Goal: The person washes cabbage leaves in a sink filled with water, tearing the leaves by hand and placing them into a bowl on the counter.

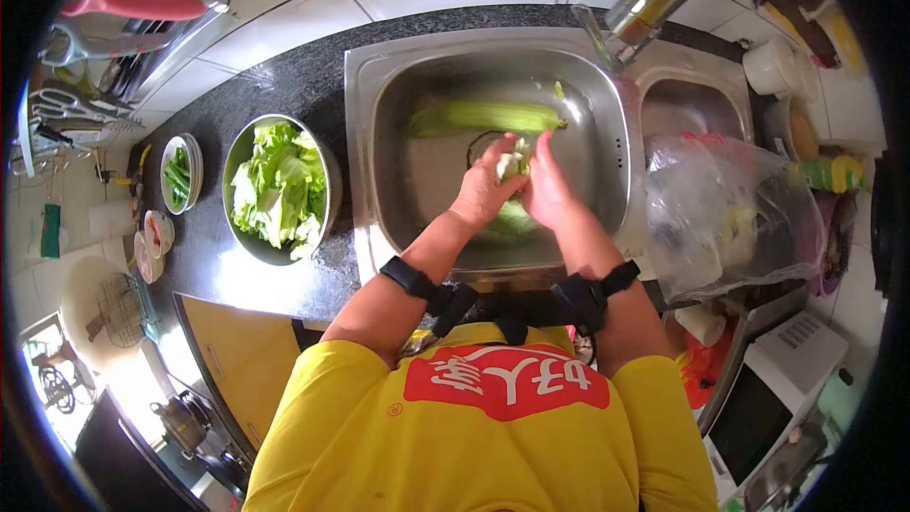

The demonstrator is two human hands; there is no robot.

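Note:
Over the steel sink, my left hand and my right hand are close together around a small pale green-white vegetable piece. The fingers of my left hand curl against the piece. My right hand lies along its other side with its fingers fairly straight. Behind them a long green vegetable rests across the sink. Below my hands another light green piece is partly hidden. The drain is partly covered by my left hand.
A bowl of leafy greens stands left of the sink, near a small plate of green vegetables. A faucet is at the back right. A clear plastic bag lies on the right, beside a smaller basin.

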